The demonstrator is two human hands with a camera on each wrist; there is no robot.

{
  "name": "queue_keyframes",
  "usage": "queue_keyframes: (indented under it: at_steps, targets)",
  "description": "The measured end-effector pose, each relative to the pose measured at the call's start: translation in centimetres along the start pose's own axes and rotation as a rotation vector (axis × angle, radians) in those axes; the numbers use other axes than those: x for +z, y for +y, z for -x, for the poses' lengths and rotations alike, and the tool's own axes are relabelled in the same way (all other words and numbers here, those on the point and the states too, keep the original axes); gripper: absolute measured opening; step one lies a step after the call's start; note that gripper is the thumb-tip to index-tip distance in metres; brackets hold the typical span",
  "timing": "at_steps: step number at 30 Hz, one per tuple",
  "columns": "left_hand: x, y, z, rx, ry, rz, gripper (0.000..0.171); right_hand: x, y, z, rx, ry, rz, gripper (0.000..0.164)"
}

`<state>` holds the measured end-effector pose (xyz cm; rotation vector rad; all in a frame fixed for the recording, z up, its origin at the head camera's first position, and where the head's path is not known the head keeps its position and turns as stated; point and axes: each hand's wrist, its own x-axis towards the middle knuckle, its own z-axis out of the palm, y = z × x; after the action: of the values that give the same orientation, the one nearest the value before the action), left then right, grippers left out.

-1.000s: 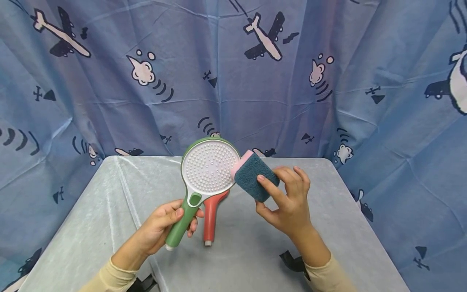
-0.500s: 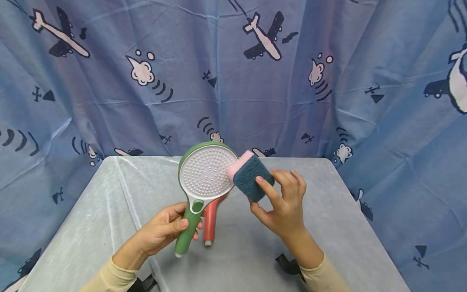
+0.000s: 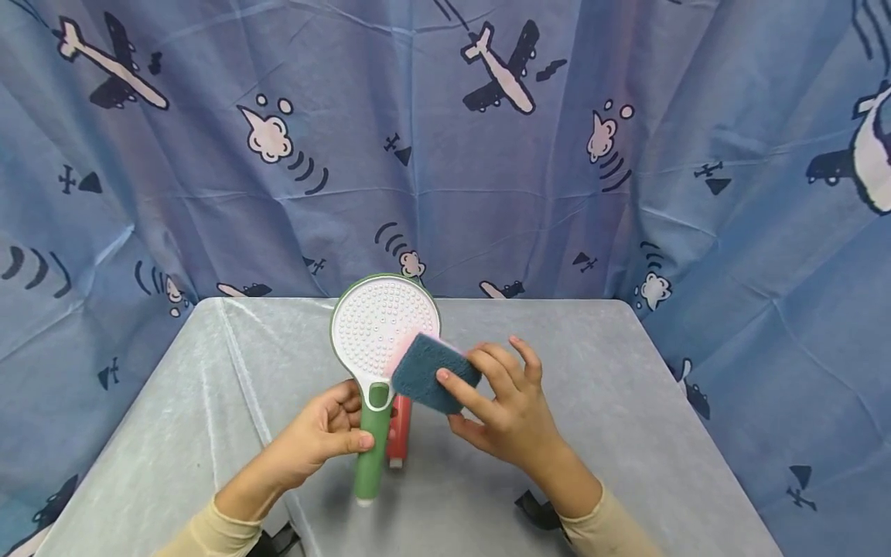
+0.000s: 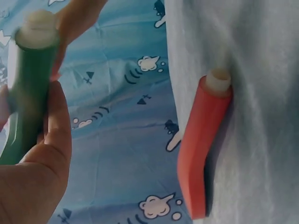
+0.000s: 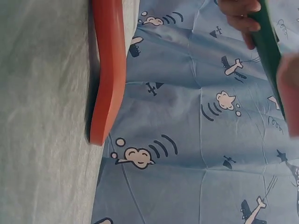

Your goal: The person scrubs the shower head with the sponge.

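Observation:
A green shower head [image 3: 379, 325] with a white nozzle face is held up over the table, its face turned toward the head camera. My left hand [image 3: 309, 441] grips its green handle, thumb in front and fingers behind. My right hand [image 3: 511, 410] pinches a sponge [image 3: 435, 373] between thumb and fingers. The sponge's dark scouring side faces the head camera, and its pink side lies against the lower right of the nozzle face. Behind the green handle a red shower head [image 3: 399, 433] lies on the table; its head end is hidden in the head view.
The table [image 3: 626, 433] wears a pale grey cloth. A blue curtain [image 3: 445, 155] printed with airplanes hangs behind and around it. Black straps [image 3: 536, 510] sit at both wrists.
The sponge has moved left and down across the nozzle face with my right hand. My left hand has turned the green shower head more upright and a little lower.

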<state>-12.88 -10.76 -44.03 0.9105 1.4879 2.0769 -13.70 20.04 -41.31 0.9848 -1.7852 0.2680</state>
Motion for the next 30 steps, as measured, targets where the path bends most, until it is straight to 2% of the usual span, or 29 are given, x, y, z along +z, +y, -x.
queue_keyframes:
  at_steps: [4,7,10,14,18,23,26,30]
  targets:
    - [0.5,-0.3,-0.2,-0.011,0.024,-0.059,0.071,-0.4,0.4,0.0,0.162,0.057,0.034,0.045]
    - [0.6,-0.2,-0.3,0.012,0.065,-0.134,0.085,-0.4,0.5,0.0,0.211,0.056,0.004,0.045]
    - [0.6,-0.2,-0.3,0.038,0.101,-0.162,0.090,0.2,0.0,0.1,0.177,0.018,-0.055,0.046]
    - [0.6,-0.3,-0.2,0.050,0.145,-0.154,0.077,0.9,-0.8,0.3,0.111,-0.018,-0.099,0.045]
    - [0.7,-0.4,0.0,0.013,0.196,-0.187,0.062,1.1,-1.1,0.6,0.094,-0.032,-0.101,0.048]
    - [1.1,-0.1,0.1,-0.038,0.270,-0.238,0.068,1.1,-1.1,0.5,0.058,-0.046,-0.082,0.053]
    - [0.9,0.3,0.1,-0.048,0.288,-0.232,0.072,1.1,-1.2,0.4,0.051,-0.056,-0.072,0.057]
    - [0.2,0.5,0.4,-0.035,0.260,-0.211,0.067,1.0,-1.3,0.5,0.073,-0.079,-0.075,0.065]
